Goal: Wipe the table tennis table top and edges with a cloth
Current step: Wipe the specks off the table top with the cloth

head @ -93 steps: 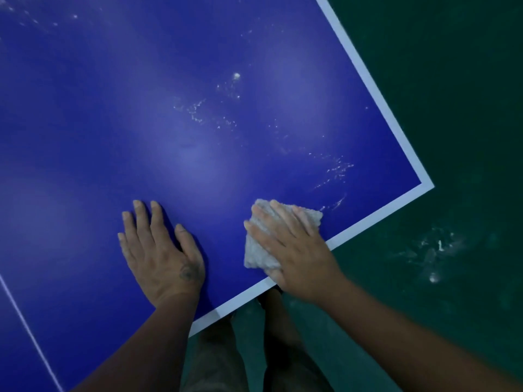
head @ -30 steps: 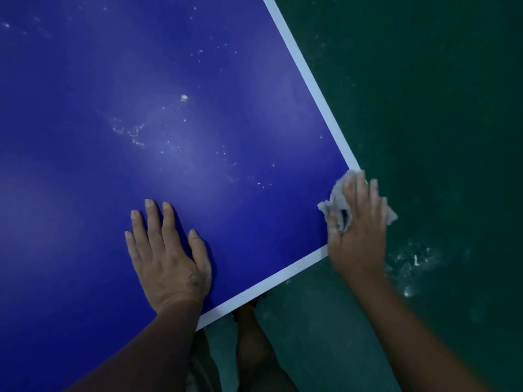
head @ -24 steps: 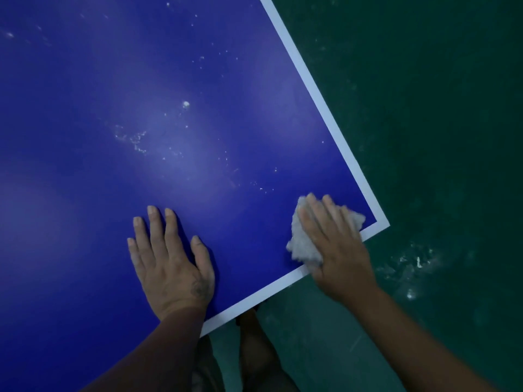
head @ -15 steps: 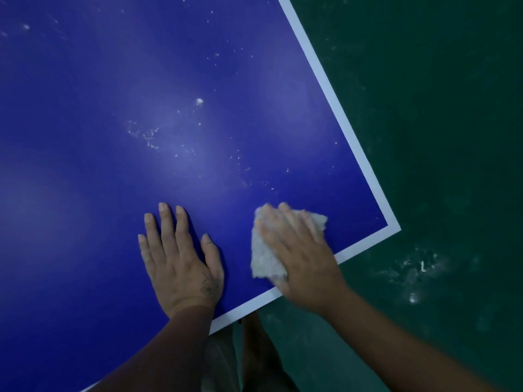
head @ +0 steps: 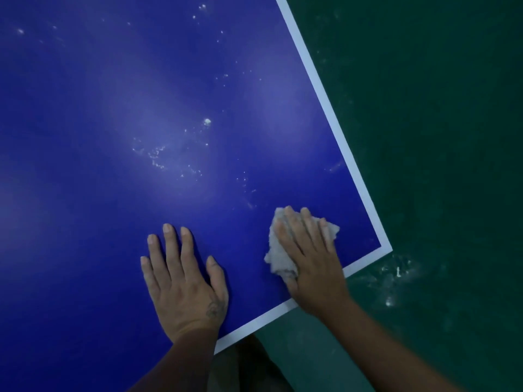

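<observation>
We have the cloth (head: 278, 261) bunched under our right hand (head: 311, 258), lying on the blue table top (head: 85, 137) near its close right corner (head: 387, 248), just inside the white border line (head: 325, 108). The fingers lie fairly straight and close together over the wad, pressing it down rather than pinching it. The thumb is hidden, so we cannot tell whether it hooks the cloth's edge. Our left hand (head: 184, 281) rests flat beside it with fingers spread, holding nothing, and serves as a brace. To do this stroke well, we judge that pressure should come through the whole palm so the wad does not roll. The path should run up and leftward into the pale specks (head: 158, 157) and the larger white fleck (head: 207, 121) farther in, which look unwiped. Overlapping passes that end off the border would carry grit over the rim to the green floor (head: 438, 137) instead of smearing it back. The cloth looks fluffy and may bunch, so we refold to a clean face when it loads up, and lift the bracing hand off patches not yet cleaned.
</observation>
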